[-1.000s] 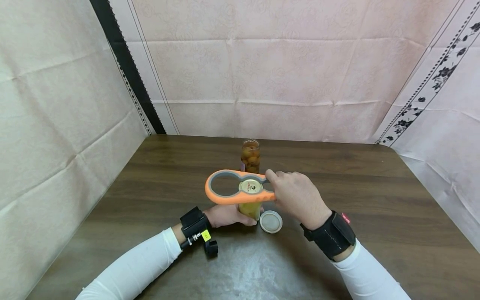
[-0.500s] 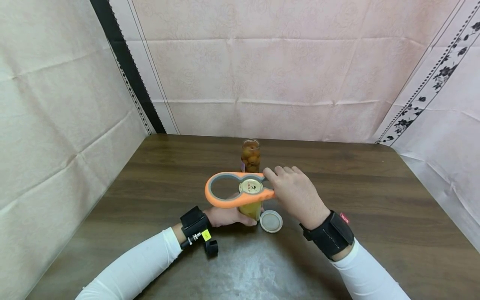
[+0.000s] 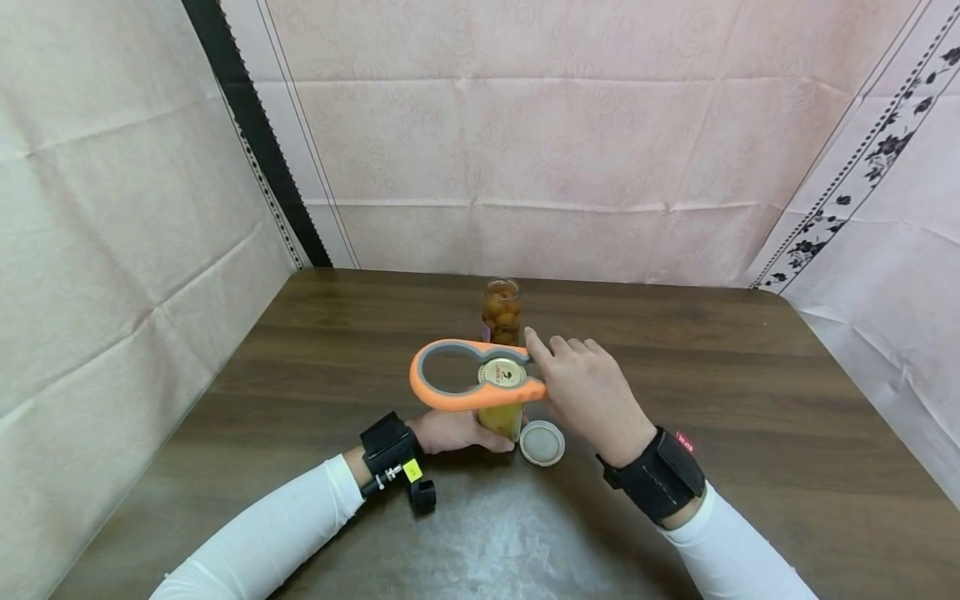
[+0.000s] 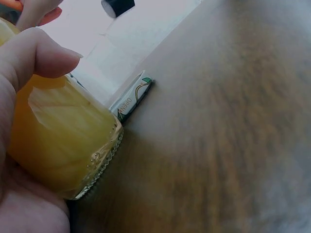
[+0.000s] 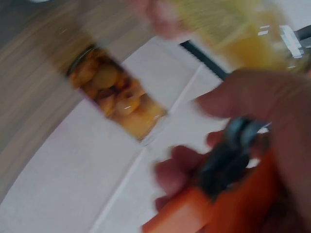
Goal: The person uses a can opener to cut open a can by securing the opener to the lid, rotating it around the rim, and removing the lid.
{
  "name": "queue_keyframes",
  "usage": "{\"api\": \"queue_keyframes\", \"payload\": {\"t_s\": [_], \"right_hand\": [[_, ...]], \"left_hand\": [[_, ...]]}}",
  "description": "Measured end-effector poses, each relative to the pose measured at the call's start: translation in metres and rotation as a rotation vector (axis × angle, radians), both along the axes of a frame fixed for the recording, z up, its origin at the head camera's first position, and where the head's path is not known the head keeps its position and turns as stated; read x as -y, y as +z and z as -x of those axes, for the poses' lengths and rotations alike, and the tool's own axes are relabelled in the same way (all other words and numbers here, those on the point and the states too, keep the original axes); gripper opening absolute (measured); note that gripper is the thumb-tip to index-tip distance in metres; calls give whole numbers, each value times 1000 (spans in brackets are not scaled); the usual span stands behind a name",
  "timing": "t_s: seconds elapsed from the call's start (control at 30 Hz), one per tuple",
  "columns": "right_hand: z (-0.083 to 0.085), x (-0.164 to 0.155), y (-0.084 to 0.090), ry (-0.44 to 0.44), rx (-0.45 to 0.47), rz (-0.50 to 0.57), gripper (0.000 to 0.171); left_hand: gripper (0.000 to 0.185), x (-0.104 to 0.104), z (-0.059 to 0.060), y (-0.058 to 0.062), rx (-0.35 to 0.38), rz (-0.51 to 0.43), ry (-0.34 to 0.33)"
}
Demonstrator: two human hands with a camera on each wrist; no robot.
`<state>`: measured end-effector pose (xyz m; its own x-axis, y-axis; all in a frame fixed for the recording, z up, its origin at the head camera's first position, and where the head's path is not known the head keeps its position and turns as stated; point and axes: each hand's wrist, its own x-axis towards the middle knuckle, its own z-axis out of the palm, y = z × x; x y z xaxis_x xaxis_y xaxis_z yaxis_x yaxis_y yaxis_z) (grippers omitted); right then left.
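Orange loop set around a lid, one hand on the jar, one on the handles

The clear glass jar with yellow contents (image 3: 498, 422) appears to stand upright near the middle of the counter (image 3: 720, 433), between its left and right edges. Its round cream lid (image 3: 502, 372) shows inside a loop of the orange and grey jar opener (image 3: 480, 400), which lies across it roughly level. The loop encircles the lid, presumably so that its grey inner edge can bear on the lid's rim.

The left hand (image 3: 453, 432) is wrapped around the jar's lower body, thumb across the near side. That low grip seems meant to steady the jar and leave the lid free.

The right hand (image 3: 588, 392) holds the opener's handle end, towards the counter's right edge; its fingers curl loosely around the handles, though how firmly they press I cannot tell. Holding so far from the lid probably gives leverage.

Just beside the jar's base, on its right, lies a loose round whitish lid (image 3: 542, 443). Behind, towards the counter's far edge, stands a tall glass jar of brown fruit (image 3: 501, 315). A pale pinkish cloth (image 3: 570, 167) hangs beyond that edge.
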<state>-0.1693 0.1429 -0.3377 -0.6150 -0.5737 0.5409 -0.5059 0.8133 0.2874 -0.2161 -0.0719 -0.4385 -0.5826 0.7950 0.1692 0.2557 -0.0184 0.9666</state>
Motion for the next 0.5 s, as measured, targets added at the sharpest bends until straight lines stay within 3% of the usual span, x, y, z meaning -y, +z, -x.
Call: {"api": "queue_keyframes", "payload": {"t_s": [0.1, 0.27, 0.5], "right_hand": [[-5, 2, 1, -21, -4, -7, 74], [-8, 0, 4, -33, 64, -3, 85], [-8, 0, 5, -33, 79, 9, 81]], "left_hand": [[88, 0, -1, 1, 31, 32, 5], [98, 0, -2, 2, 3, 25, 21], [87, -2, -2, 3, 11, -17, 1]]}}
